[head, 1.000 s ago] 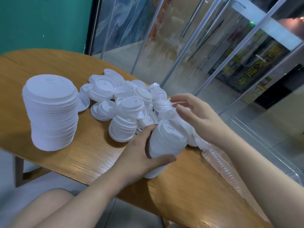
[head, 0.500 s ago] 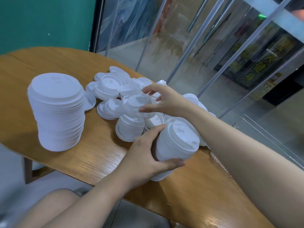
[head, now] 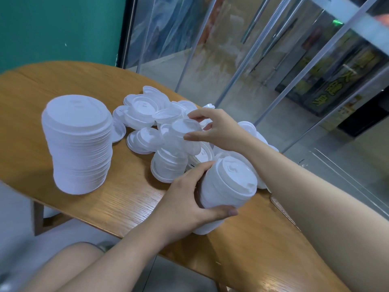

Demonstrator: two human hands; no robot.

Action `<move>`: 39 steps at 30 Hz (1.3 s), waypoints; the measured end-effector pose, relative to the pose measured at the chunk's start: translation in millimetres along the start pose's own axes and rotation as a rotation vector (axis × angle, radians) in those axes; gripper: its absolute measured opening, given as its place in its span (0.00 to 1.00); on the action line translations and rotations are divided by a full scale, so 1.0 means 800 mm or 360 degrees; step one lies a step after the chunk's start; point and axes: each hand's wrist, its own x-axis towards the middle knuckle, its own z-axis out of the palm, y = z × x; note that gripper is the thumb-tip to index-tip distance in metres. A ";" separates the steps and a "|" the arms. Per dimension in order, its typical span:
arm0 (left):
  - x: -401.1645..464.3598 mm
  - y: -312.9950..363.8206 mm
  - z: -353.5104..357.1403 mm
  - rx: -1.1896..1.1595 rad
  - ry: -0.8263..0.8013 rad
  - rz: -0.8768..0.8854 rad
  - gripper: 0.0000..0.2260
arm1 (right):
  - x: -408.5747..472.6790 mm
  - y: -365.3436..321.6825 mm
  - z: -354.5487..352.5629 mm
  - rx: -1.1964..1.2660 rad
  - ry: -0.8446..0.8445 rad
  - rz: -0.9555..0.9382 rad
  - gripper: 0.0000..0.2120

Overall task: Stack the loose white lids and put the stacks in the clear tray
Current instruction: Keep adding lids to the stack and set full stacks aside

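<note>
On held lid stack (head: 227, 186), embossed mark, illegible

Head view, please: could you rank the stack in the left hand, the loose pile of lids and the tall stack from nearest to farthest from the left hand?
1. Stack of lids: gripped by the left hand.
2. Loose pile of lids: just beyond, mid-table.
3. Tall stack: far left, standing apart.
</note>
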 end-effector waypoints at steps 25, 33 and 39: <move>-0.003 0.007 0.008 -0.0069 0.0077 0.0053 0.33 | -0.229 -0.025 -0.032 0.0340 0.0347 0.0006 0.23; -0.007 0.010 0.014 -0.0091 0.0093 0.0094 0.32 | -0.230 -0.033 -0.032 0.0197 0.0224 -0.0033 0.26; -0.006 0.006 0.015 -0.0055 0.0094 0.0098 0.33 | -0.230 -0.035 -0.028 0.0090 0.0166 -0.0001 0.31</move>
